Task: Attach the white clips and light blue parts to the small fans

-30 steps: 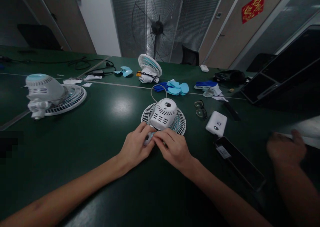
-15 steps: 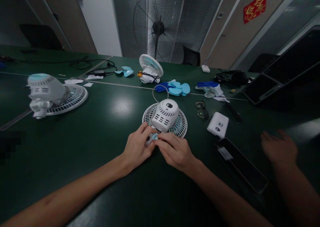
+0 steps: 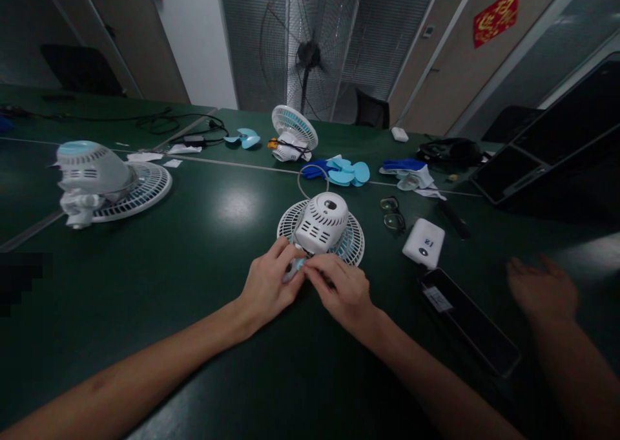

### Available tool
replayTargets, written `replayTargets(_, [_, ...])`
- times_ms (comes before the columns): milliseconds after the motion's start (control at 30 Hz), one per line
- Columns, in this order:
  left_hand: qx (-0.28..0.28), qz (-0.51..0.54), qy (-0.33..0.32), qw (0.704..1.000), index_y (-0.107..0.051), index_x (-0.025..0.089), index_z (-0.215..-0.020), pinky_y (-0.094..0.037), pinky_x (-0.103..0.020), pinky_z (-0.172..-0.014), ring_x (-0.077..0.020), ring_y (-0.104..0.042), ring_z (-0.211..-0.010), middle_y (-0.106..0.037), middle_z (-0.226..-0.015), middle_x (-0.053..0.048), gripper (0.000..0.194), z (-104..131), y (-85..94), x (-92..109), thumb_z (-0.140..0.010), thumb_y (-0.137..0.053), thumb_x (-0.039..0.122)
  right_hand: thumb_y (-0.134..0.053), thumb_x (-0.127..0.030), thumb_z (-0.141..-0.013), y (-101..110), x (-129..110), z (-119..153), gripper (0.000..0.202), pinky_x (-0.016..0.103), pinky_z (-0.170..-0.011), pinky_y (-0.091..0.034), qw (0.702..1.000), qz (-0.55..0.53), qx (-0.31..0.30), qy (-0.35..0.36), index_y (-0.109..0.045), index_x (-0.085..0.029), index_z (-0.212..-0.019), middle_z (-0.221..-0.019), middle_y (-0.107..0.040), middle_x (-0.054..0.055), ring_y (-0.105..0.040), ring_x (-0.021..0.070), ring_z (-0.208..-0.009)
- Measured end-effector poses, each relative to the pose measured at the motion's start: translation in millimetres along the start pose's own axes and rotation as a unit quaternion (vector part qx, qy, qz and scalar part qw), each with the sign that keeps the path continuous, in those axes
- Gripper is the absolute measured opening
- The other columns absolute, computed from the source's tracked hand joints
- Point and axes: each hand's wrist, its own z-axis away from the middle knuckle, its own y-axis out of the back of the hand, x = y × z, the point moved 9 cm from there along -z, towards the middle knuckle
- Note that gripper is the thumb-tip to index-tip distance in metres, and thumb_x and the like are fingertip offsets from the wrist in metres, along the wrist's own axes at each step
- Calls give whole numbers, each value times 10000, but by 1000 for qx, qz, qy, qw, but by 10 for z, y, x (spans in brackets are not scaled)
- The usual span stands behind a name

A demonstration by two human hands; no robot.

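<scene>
Right side, near: another person's hand [image 3: 542, 291] lies open; the pale blurred item beside it 1.0 s ago is out of view. Black phone-like device [image 3: 472, 320] lies between it and the wearer's right arm.

Centre: left hand [image 3: 266, 278] closed narrow about the neck end of the white fan [image 3: 322, 223]. Right hand [image 3: 341, 285] pinches at a small light-blue part [image 3: 300, 263], mostly covered by fingers. Fan rests grille down on the green table [image 3: 217, 375], motor housing up, directly beyond both hands; position essentially unchanged.

Beyond, right: white box [image 3: 423, 243], then glasses [image 3: 393, 214]. Left: second fan [image 3: 97, 175], grille down. Farther: light-blue blades [image 3: 349, 172] against a blue glove [image 3: 316, 168]; third fan [image 3: 293, 133], grille tilted. Background: large floor fan [image 3: 309, 53].
</scene>
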Motion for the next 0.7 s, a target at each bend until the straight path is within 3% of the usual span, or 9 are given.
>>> replayTargets(67, [3, -5, 0, 1000, -624, 214, -1071, -523, -299, -682, -175, -618, -804, -573, -1025, -38, 106, 2, 2, 0, -975, -589, 242, -666, -177, -1006, -53, 175, 34, 97, 237, -638, -648, 985, -87, 15, -146, -648, -217, -1093, -897, -754, 12, -765, 150, -743])
replayTargets(133, [5, -10, -1, 1000, -625, 210, -1055, -525, -296, -677, -171, -618, -790, -573, -1017, -36, 101, 3, 0, 3, -960, -593, 223, -662, -220, -1011, -150, 296, 118, 116, 185, -435, -572, 949, -175, 14, -261, -623, -232, -1120, -805, -714, -25, -730, 130, -608])
replayTargets(200, [5, -12, -3, 1000, -628, 205, -1047, -529, -298, -675, -172, -621, -787, -572, -1016, -36, 104, 2, 0, 7, -947, -596, 205, -645, -232, -1019, -186, 315, 154, 113, 174, -377, -533, 935, -202, 9, -292, -616, -235, -1128, -776, -690, -36, -705, 121, -562])
replayTargets(267, [5, -12, -2, 1000, -629, 201, -1035, -533, -302, -672, -174, -622, -786, -570, -1012, -37, 91, -1, 6, 6, -952, -593, 210, -630, -196, -1017, -116, 248, 105, 119, 213, -513, -617, 961, -154, 10, -231, -634, -222, -1134, -868, -720, 2, -740, 138, -682])
replayTargets(333, [4, -8, -5, 1000, -630, 200, -1035, -538, -310, -680, -180, -624, -798, -573, -1010, -39, 86, -3, 8, 10, -964, -586, 223, -616, -134, -1006, -37, 103, 36, 183, 288, -731, -669, 992, -73, 0, -102, -651, -196, -1175, -1039, -745, 70, -763, 184, -910])
replayTargets(433, [0, -1, -14, 1000, -633, 210, -1074, -543, -321, -709, -188, -629, -829, -579, -1020, -42, 114, -3, 3, 18, -976, -579, 229, -609, -73, -994, -30, -75, 35, 286, 339, -873, -655, 996, 0, -48, 80, -639, -154, -1267, -1166, -744, 129, -741, 216, -1058])
replayTargets(600, [7, -9, -15, 1000, -622, 214, -1090, -531, -312, -692, -185, -622, -812, -580, -1032, -44, 127, 5, 3, 11, -967, -591, 220, -608, -89, -1009, 15, -93, 47, 314, 325, -800, -653, 985, 58, -53, 150, -621, -155, -1315, -1146, -778, 122, -763, 205, -962])
replayTargets(700, [8, -13, -18, 1000, -617, 212, -1090, -533, -309, -700, -187, -629, -832, -581, -1041, -45, 134, 5, 5, 27, -961, -583, 200, -600, -101, -1017, -17, -102, 17, 260, 307, -733, -643, 992, 50, -47, 107, -639, -168, -1265, -1041, -791, 92, -769, 194, -859])
